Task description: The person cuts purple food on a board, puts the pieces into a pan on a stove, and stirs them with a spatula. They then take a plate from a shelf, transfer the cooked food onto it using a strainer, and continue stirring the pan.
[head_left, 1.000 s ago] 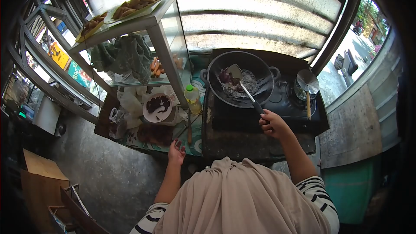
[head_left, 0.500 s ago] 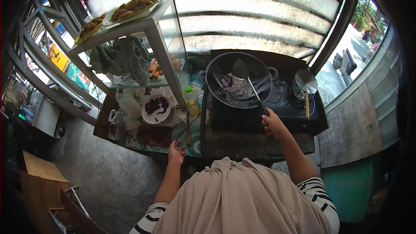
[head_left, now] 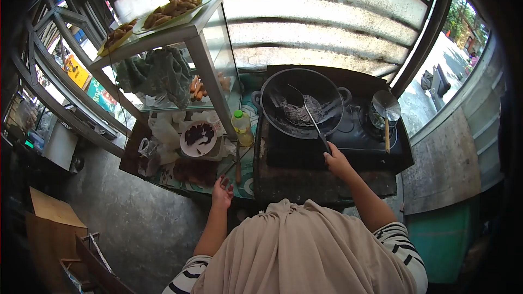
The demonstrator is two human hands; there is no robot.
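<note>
My right hand (head_left: 339,161) is closed around the black handle of a long spatula (head_left: 314,117). The spatula's broad blade lies inside a dark wok (head_left: 265,110) on the stove, at the left side of a pale, greyish-purple crumbly food (head_left: 302,111). My left hand (head_left: 222,189) hovers by the front edge of the counter, its fingers loosely bent and apart, with nothing visible in them. Closest to it are a wooden-handled utensil (head_left: 238,173) and a dark reddish, flat heap (head_left: 196,172) on the patterned cloth.
A white plate (head_left: 187,149) with dark purple pieces sits left of a green-capped bottle (head_left: 241,124). Behind stands a glass case (head_left: 217,49) topped by plates of fried snacks (head_left: 173,10). A small pot (head_left: 385,106) with a wooden-handled tool occupies the right burner (head_left: 376,125).
The spatula blade has tipped and moved down left into the wok, and my right hand has shifted slightly down and left. My left hand stays nearly still.
</note>
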